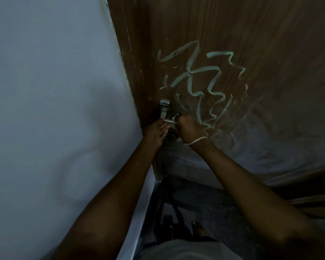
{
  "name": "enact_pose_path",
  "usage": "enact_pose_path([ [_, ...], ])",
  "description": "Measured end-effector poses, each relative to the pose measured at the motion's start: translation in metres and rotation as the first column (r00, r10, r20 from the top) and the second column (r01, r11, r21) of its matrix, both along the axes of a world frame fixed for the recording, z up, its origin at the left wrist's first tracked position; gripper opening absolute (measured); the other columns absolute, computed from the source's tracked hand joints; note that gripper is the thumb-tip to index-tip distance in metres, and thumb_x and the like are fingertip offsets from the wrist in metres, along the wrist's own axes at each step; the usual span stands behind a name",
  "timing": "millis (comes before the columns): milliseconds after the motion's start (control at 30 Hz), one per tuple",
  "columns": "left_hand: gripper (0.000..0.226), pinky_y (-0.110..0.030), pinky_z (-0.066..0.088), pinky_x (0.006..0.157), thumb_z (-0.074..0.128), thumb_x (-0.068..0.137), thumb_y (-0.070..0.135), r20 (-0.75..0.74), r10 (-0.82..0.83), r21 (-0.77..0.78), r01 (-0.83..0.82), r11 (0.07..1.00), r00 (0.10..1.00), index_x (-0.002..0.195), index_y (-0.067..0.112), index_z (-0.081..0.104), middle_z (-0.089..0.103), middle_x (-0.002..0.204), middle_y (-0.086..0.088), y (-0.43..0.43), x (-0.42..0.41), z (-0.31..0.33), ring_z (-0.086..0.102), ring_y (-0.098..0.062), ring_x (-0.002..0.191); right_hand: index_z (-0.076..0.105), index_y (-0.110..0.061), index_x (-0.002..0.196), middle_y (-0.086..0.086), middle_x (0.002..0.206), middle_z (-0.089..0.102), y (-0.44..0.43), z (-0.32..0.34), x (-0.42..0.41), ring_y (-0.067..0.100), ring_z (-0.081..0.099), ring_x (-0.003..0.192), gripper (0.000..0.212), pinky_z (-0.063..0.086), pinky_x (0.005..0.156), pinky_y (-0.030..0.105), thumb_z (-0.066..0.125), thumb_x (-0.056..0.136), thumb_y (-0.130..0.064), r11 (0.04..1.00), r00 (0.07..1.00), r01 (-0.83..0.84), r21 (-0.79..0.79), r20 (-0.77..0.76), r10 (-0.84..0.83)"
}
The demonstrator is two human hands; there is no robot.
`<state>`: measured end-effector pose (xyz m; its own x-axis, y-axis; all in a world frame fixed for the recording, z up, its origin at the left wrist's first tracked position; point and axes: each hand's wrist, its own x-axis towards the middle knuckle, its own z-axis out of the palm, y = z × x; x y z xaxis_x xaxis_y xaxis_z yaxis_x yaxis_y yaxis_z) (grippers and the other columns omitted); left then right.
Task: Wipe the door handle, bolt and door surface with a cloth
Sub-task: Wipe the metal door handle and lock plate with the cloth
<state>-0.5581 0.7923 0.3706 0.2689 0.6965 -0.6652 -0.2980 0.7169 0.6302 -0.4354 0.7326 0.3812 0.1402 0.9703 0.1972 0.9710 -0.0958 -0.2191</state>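
Metal bolt (165,109) sits at the door (251,53) edge. Right hand (189,128), closed, probably on a hidden cloth, rubs below it; left hand (157,133), open, steadies beside. Better short firm strokes along the bolt.

Dim, soft, wide-angle edge warping.

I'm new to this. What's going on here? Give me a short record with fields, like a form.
setting: dim spot where a grey wall meets a brown wooden door
door marks: green chalk-like scribbles
hardware: metal bolt at the door's edge
left hand: at the lower end of the bolt, fingers touching it
right hand: closed, pressed at the bolt; a scrap of something white shows at the fingertips, possibly the cloth
wrist: thin chain bracelet on the right
door handle: cannot make out
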Motion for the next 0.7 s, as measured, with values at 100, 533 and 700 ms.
enact_pose_path([
  [100, 0.033, -0.023, 0.052, 0.068, 0.067, 0.093, 0.019, -0.003, -0.002, 0.006, 0.002, 1.0, 1.0, 0.122, 0.005, 0.062, 0.068, 0.124, -0.014, 0.0, -0.001, 0.0, 0.07, -0.017, 0.086, 0.07, 0.004, 0.097, 0.023, 0.101, 0.066, -0.02, -0.006, 0.024, 0.04, 0.066, 0.085, 0.015, 0.056, 0.072, 0.04, 0.064, 0.086, -0.003, 0.998, 0.999, 0.039, 0.052, -0.019, -0.038],
  [533, 0.029, -0.024, 0.053, 0.077, 0.068, 0.092, 0.021, 0.023, -0.023, 0.023, 0.023, 0.999, 0.999, 0.118, 0.007, 0.063, 0.068, 0.125, -0.014, 0.001, -0.003, -0.004, 0.07, -0.016, 0.088, 0.064, 0.0, 0.094, 0.009, 0.086, 0.071, -0.034, -0.051, 0.019, 0.015, 0.074, 0.073, 0.016, 0.06, 0.068, 0.021, 0.051, 0.096, 0.009, 0.894, -0.607, 0.323, -0.309, -0.793, -0.055],
  [700, 0.03, -0.026, 0.055, 0.08, 0.069, 0.091, 0.019, 0.029, -0.015, 0.028, 0.014, 0.999, 0.999, 0.117, 0.005, 0.064, 0.069, 0.123, -0.015, 0.001, -0.003, -0.006, 0.07, -0.016, 0.087, 0.059, 0.008, 0.1, 0.016, 0.084, 0.076, -0.017, -0.047, -0.01, 0.021, 0.076, 0.077, 0.026, 0.059, 0.066, 0.02, 0.034, 0.098, 0.016, 0.927, -0.782, 0.251, -0.278, -0.623, 0.025],
])
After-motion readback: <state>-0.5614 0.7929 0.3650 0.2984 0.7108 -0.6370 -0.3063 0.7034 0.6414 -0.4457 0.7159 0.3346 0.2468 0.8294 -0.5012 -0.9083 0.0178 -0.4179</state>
